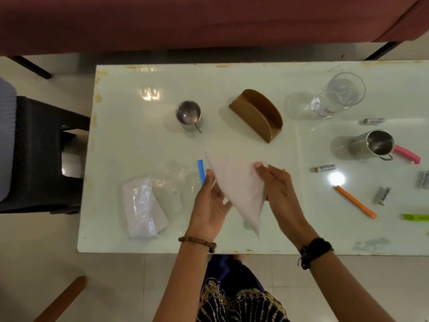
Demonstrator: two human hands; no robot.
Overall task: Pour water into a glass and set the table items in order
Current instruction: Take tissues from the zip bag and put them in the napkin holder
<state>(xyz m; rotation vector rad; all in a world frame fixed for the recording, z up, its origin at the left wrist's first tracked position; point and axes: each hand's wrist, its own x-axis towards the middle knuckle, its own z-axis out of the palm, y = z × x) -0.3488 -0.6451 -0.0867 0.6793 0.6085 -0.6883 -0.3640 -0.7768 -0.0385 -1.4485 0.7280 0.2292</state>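
Left hand (210, 203) and right hand (279, 194) fingers pinching a folded white napkin (236, 187) above the desk's (139, 140) near edge, brown napkin holder (256, 115) beyond

A dark chair (44, 156) is seen at the left of the worktop, a reddish sofa (185, 19) beyond it, on pale floor tiles (104, 287).

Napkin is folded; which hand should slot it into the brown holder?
Probably the right hand. It pinches the napkin's upper corner nearest the brown napkin holder; the left hand supports the lower edge, farther away.
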